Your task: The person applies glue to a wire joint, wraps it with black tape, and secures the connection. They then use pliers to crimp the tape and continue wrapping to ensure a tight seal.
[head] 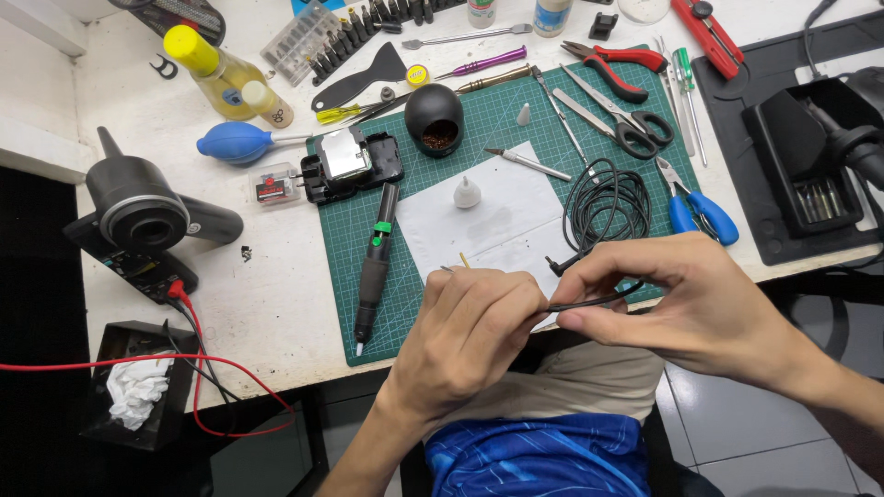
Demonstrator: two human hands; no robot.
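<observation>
Black cable [589, 301] between both hands' fingers [589, 276].

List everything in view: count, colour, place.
cable: 1, black, coiled on mat, end held in both hands
mat: 1, green, desk centre
paper: 1, white, on mat
iron: 1, black with green band, mat left edge
tip cleaner: 1, black, mat top
module: 1, black and silver, mat's upper left corner
scissors: 1, black handles, mat top right
pliers: 1, red, top right
cutters: 1, blue, right of the mat
blower: 1, blue, left of mat
bottles: 2, yellow caps, top left
left hand: pinching cable end
right hand: pinching cable
</observation>
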